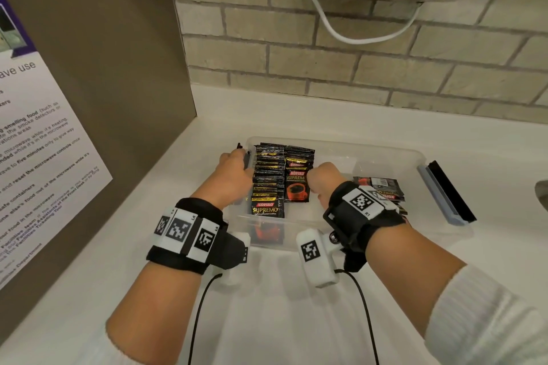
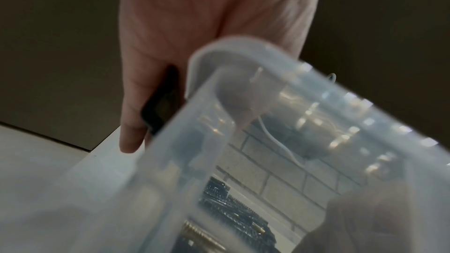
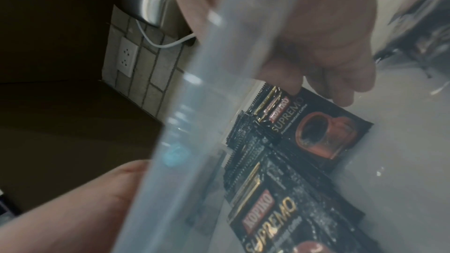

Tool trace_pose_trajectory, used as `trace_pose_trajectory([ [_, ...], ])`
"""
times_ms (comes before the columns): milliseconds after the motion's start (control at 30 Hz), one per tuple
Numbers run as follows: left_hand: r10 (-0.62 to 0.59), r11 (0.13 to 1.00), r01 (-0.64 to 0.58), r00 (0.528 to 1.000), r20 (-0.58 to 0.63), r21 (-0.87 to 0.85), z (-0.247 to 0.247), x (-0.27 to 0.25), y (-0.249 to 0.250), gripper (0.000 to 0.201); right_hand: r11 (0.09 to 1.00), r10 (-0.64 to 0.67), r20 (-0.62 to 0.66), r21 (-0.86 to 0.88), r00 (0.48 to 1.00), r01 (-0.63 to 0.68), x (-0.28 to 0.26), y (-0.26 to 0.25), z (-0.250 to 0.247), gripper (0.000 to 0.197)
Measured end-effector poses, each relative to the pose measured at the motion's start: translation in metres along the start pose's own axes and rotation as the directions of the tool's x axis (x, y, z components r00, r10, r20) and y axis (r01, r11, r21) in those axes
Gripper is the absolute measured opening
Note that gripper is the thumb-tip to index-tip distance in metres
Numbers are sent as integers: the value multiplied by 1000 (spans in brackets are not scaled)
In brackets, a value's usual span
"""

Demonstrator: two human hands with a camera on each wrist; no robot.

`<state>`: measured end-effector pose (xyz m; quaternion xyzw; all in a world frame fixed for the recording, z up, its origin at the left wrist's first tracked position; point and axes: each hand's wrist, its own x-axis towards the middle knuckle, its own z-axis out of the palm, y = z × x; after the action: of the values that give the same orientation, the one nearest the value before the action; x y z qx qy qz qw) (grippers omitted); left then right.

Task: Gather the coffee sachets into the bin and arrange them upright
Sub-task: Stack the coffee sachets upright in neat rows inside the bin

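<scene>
A clear plastic bin (image 1: 370, 149) (image 2: 243, 53) (image 3: 194, 103) stands on the white counter. Two rows of black Kopiko sachets stand upright in its left part: the left row (image 1: 268, 181) and the right row (image 1: 297, 157). My left hand (image 1: 234, 169) (image 2: 194, 16) grips the bin's left end, fingers curled round its black latch (image 2: 160, 105). My right hand (image 1: 323, 181) (image 3: 316, 36) is inside the bin, fingers curled over the top edge of the right row's front sachet (image 1: 296, 188) (image 3: 324, 132). More sachets (image 1: 382, 187) lie flat in the bin's right part, partly hidden by my right wrist.
A brown cabinet panel (image 1: 118, 68) with a printed notice (image 1: 35, 157) rises close on the left. The brick wall (image 1: 326, 68) runs behind the bin, with a white cable (image 1: 341, 32) hanging down it. The bin's right latch (image 1: 444, 192) sticks out.
</scene>
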<state>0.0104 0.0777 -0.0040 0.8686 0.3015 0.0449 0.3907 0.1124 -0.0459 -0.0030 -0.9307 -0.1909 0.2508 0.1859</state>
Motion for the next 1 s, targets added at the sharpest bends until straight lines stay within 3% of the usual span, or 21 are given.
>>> trace_pose_trajectory([
  [67,4,1000,-4,1000,-2,-7,-1,-1,0,49,997,52,-29,-61,998,-54,0,5,-4,30],
  [133,12,1000,-12,1000,-14,-3,-1,-1,-1,48,998,9,-64,-58,998,-12,-3,9,-20,15],
  [200,18,1000,-17,999,-34,4,-1,0,-2,49,988,-63,-52,-143,997,55,0,30,-29,33],
  [267,27,999,-26,997,-74,20,1,-1,-4,50,998,-60,18,-3,998,60,-4,46,-48,43],
  [333,75,996,-66,988,-137,66,4,-3,-2,49,988,-67,-22,-139,998,64,-2,68,-65,47],
  [400,166,983,-150,973,-160,110,8,-6,5,46,962,16,-18,-273,1000,-20,-10,88,-80,50],
  [467,258,961,-244,961,-100,132,15,-10,16,44,895,63,40,-444,997,-39,-13,100,-87,59],
  [533,309,937,-301,951,-18,176,26,-14,24,42,872,104,130,-489,986,-28,-16,105,-88,77],
  [600,305,925,-301,952,20,233,35,-15,27,40,886,106,232,-463,967,14,-14,108,-81,96],
  [700,282,921,-276,959,18,273,42,-16,23,40,858,117,314,-509,942,63,-9,109,-63,106],
  [767,283,922,-277,959,20,271,43,-17,21,40,801,141,282,-596,949,58,-5,110,-51,106],
  [833,287,925,-283,958,23,254,42,-19,20,40,800,139,241,-599,961,34,-2,110,-46,97],
  [933,292,925,-289,956,25,248,43,-18,18,40,872,-5,138,-484,990,72,1,107,-49,67],
  [1000,290,921,-286,957,26,264,43,-17,18,40,845,-101,37,-524,994,105,2,105,-54,55],
])
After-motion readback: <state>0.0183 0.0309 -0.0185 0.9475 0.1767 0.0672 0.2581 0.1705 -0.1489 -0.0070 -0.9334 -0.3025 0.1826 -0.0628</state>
